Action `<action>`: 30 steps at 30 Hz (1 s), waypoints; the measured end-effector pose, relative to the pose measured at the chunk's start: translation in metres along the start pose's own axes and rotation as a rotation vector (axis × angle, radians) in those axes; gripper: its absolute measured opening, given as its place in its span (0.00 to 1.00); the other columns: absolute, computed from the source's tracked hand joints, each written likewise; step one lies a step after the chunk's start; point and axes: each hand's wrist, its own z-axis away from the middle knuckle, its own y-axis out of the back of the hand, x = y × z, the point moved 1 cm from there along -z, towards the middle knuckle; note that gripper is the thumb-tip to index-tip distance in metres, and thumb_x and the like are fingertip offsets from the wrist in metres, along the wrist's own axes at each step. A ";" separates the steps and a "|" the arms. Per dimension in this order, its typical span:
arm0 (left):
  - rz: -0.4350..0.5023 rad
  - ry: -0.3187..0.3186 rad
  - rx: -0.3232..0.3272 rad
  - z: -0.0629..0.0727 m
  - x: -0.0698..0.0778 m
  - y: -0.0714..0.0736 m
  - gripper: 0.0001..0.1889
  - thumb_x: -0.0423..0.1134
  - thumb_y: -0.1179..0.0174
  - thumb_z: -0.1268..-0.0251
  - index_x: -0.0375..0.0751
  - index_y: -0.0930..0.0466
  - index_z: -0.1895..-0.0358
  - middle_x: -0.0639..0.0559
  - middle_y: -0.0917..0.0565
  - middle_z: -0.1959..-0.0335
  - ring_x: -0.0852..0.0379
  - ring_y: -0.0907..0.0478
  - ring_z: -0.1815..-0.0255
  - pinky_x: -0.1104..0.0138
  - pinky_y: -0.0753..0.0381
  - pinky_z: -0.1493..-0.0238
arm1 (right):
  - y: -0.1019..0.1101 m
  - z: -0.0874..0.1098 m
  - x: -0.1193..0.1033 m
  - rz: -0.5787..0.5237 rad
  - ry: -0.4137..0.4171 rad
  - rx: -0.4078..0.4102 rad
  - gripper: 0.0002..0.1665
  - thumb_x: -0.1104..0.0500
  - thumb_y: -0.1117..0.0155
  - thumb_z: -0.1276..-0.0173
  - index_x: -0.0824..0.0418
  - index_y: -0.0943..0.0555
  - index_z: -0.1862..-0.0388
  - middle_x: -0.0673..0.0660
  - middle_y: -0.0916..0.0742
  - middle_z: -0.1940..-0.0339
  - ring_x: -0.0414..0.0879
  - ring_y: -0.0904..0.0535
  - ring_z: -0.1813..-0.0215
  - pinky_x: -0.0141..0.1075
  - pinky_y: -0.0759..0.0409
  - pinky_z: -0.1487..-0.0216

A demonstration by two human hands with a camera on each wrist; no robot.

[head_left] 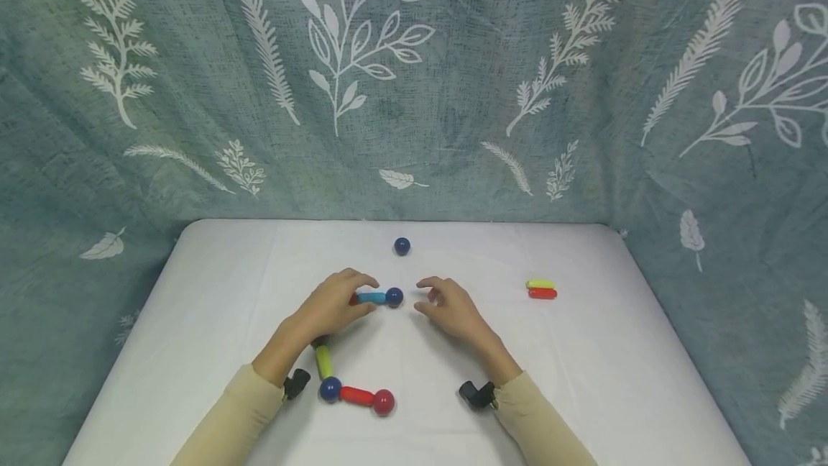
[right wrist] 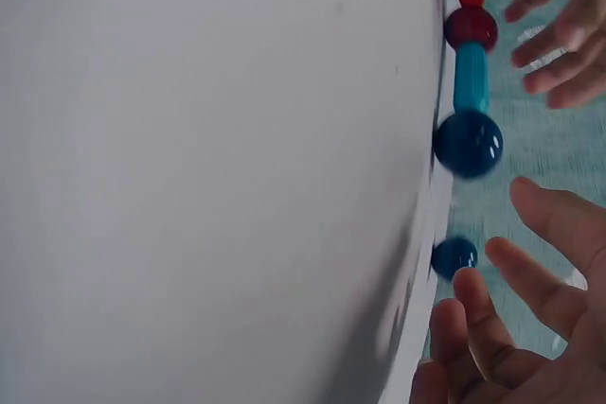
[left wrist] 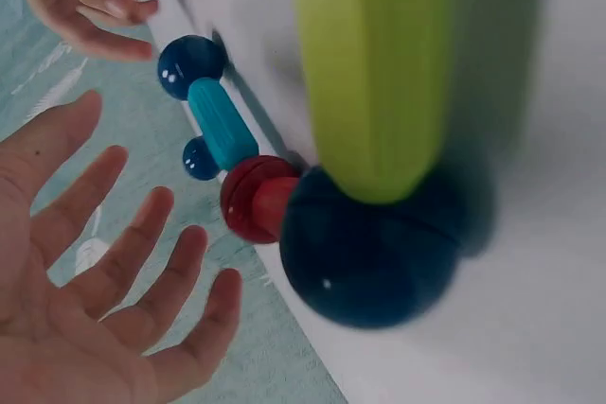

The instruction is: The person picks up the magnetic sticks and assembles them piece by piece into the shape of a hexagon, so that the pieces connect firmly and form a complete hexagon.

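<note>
In the head view my left hand hovers over a chain of toy rods and balls, its thumb and fingers apart around a light-blue rod. The left wrist view shows those fingers spread, holding nothing. A dark blue ball caps the rod's right end; a red ball at its other end is hidden under the hand in the head view. My right hand is just right of the blue ball, fingers loosely bent and apart from it. A yellow-green rod runs toward me from beneath the left wrist.
Nearer me, a blue ball joins the yellow-green rod to a red rod ending in a red ball. A loose blue ball lies farther back. Loose yellow and red rods lie at right on the white table.
</note>
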 end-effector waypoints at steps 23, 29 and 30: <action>-0.002 0.073 -0.145 -0.029 -0.014 -0.021 0.15 0.40 0.37 0.31 0.50 0.17 0.43 0.45 0.19 0.47 0.44 0.23 0.45 0.47 0.25 0.45 | 0.086 0.059 0.085 -0.019 -0.059 0.241 0.20 0.56 0.30 0.31 0.58 0.18 0.42 0.64 0.16 0.52 0.55 0.22 0.56 0.45 0.25 0.59; -0.005 0.079 -0.132 -0.030 -0.016 -0.024 0.14 0.40 0.37 0.31 0.50 0.16 0.44 0.45 0.19 0.46 0.43 0.24 0.44 0.45 0.25 0.45 | 0.106 0.067 0.103 0.019 -0.083 0.271 0.21 0.55 0.33 0.29 0.60 0.20 0.40 0.66 0.16 0.50 0.58 0.22 0.52 0.49 0.25 0.56; -0.007 0.079 -0.130 -0.030 -0.017 -0.024 0.14 0.40 0.37 0.31 0.50 0.16 0.44 0.45 0.19 0.46 0.43 0.24 0.44 0.45 0.25 0.45 | 0.109 0.067 0.106 0.020 -0.082 0.277 0.20 0.56 0.33 0.28 0.61 0.20 0.40 0.66 0.16 0.50 0.58 0.22 0.53 0.50 0.26 0.55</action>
